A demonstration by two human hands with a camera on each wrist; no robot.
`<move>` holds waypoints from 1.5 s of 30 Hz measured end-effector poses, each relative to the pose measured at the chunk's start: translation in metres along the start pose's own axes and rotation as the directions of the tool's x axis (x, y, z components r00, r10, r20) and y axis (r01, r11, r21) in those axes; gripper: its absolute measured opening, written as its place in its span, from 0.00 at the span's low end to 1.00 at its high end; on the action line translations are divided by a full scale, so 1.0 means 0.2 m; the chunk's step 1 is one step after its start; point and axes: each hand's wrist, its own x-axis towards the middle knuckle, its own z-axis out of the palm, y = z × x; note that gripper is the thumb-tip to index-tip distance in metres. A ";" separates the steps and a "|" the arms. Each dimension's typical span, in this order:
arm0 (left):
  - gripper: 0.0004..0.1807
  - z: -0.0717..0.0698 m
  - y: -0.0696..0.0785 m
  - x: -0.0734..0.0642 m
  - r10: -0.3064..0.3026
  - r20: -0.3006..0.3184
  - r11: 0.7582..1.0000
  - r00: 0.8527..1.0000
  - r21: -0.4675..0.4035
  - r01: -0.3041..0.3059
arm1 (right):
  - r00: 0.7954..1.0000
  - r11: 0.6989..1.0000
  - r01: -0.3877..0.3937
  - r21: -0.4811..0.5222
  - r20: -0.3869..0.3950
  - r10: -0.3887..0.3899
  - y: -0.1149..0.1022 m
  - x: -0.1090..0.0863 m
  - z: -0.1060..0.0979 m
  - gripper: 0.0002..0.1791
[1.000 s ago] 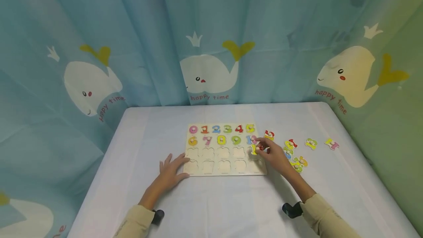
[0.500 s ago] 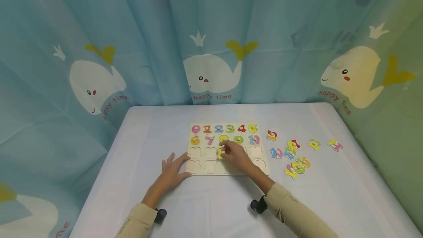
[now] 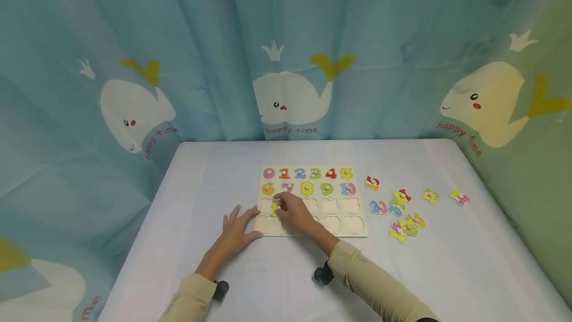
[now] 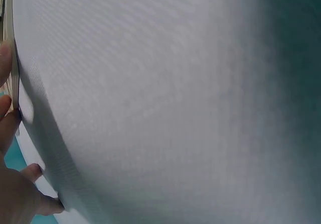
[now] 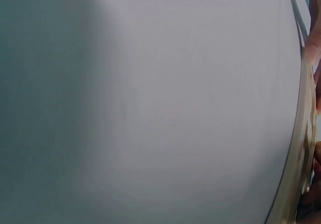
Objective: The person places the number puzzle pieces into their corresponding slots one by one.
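Note:
A pale wooden number puzzle board (image 3: 363,230) lies flat on the table, with colourful knobbed numbers 0 to 10 in its upper two rows. Its lower rows show shaped recesses of bare wood. My right hand (image 3: 297,215) pinches a number piece (image 3: 274,209) with a yellow 1 over the left end of the third row; the rest of that piece is hidden by the fingers. My left hand (image 3: 237,233) lies with spread fingers at the board's left edge, fingertips on its rim. In the left wrist view, the left hand (image 4: 17,194) shows only at the frame's edge.
Right of the board lie loose number pieces: a red-and-orange 15 (image 3: 372,183), a blue-and-pink 20 (image 3: 378,207) and an overlapping cluster (image 3: 407,226). A green-and-yellow piece (image 3: 430,196) and a yellow-and-pink one (image 3: 460,198) lie farther right. A whale-print curtain (image 3: 214,63) hangs behind the white table (image 3: 286,277).
My right hand has moved left across the board, carrying the yellow-1 piece from the right end of the third row to its left end. My left hand stays at the board's left edge.

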 end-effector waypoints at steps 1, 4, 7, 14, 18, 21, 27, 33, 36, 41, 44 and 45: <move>0.32 0.00 0.00 0.00 0.001 0.002 1.000 1.000 0.003 -0.001 | 1.000 1.000 -0.005 -0.003 -0.007 0.005 0.00 0.01 0.01 0.17; 0.33 0.00 0.02 0.01 0.004 0.008 1.000 1.000 0.012 -0.004 | 1.000 0.999 -0.027 -0.018 -0.015 0.027 -0.01 0.03 0.04 0.18; 0.33 0.00 0.02 0.00 0.002 0.000 1.000 1.000 0.015 -0.002 | 0.999 0.999 -0.028 -0.028 -0.027 0.027 -0.02 0.06 0.06 0.19; 0.32 0.00 0.03 0.01 0.039 -0.012 0.999 0.999 -0.011 -0.039 | 0.997 0.995 -0.061 -0.078 -0.041 0.058 0.00 0.11 0.10 0.21; 0.32 0.00 0.03 0.01 0.045 -0.018 0.999 0.999 -0.012 -0.045 | 0.998 0.996 -0.059 -0.068 -0.034 0.057 -0.01 0.11 0.08 0.20; 0.31 0.00 0.03 0.00 0.042 -0.016 0.999 0.999 -0.013 -0.043 | 0.998 0.995 -0.069 -0.075 -0.017 0.068 -0.03 0.11 0.08 0.19; 0.31 0.00 0.02 0.00 0.028 -0.011 1.000 1.000 -0.010 -0.029 | 0.997 0.992 -0.076 -0.100 -0.002 0.076 -0.05 0.10 0.09 0.19; 0.30 -0.01 0.01 0.00 0.017 -0.021 1.000 1.000 0.003 -0.017 | 1.000 0.987 -0.010 -0.161 0.023 0.014 -0.05 0.10 0.10 0.18; 0.29 -0.01 0.01 0.00 0.022 -0.019 1.000 1.000 -0.003 -0.022 | 0.998 0.976 0.037 -0.216 0.049 -0.027 -0.03 0.10 0.10 0.17; 0.30 -0.01 0.01 0.00 0.011 -0.009 1.000 1.000 -0.005 -0.011 | 0.992 0.959 0.108 -0.260 0.091 -0.087 0.01 0.07 0.05 0.18; 0.31 0.00 0.01 0.00 0.002 -0.007 1.000 1.000 0.008 -0.002 | 0.993 0.969 0.078 -0.236 0.105 -0.054 0.03 0.05 0.00 0.20; 0.31 0.00 0.01 0.00 -0.001 -0.003 1.000 1.000 0.012 0.001 | 0.993 0.973 0.055 -0.225 0.112 -0.031 0.04 0.04 -0.01 0.21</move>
